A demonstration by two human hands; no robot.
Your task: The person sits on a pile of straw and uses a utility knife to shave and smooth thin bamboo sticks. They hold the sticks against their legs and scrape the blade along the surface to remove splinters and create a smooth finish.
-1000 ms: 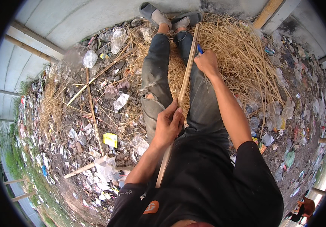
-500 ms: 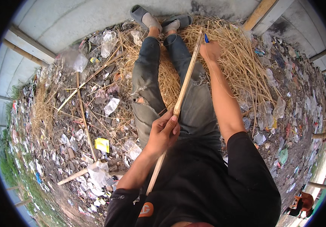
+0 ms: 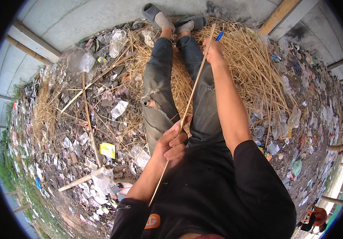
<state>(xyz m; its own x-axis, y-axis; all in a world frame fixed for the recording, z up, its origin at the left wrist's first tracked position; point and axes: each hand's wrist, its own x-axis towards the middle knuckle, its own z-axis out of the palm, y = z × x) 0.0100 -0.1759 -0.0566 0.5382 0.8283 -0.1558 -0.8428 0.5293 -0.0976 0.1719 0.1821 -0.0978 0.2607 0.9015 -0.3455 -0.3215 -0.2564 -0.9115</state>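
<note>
Wooden strip (image 3: 197, 80) runs slantwise over the person's lap, lower end by the left sleeve (image 3: 131, 217), upper end out past the right hand (image 3: 215, 51), near the shoes (image 3: 150, 14). Main change: half a second ago its broad pale face showed; now it looks much thinner, so it seems to have been rolled onto its narrow edge. Left hand (image 3: 172, 144) has kept its place near the middle, but the grip is different: fingers now curled around the strip, thumb side up, holding it. Right hand has shifted too: it was just beside the upper part, now it is right at it, with the strip passing in front of its fingers. Those fingers are closed around a blue object (image 3: 219, 36), only one end visible past the fist; kind not clear. Whether they also pinch the strip, cannot tell. Judgement: the turn presents a different side of the strip to the right hand, so the work looks to be on an edge rather than the flat face; no cut or mark is readable at this size. Legs (image 3: 159, 85) lie either side of the strip's middle stretch, straw (image 3: 251, 59) beyond the right hand, yellow packet (image 3: 107, 150) on the littered ground at left.
</note>
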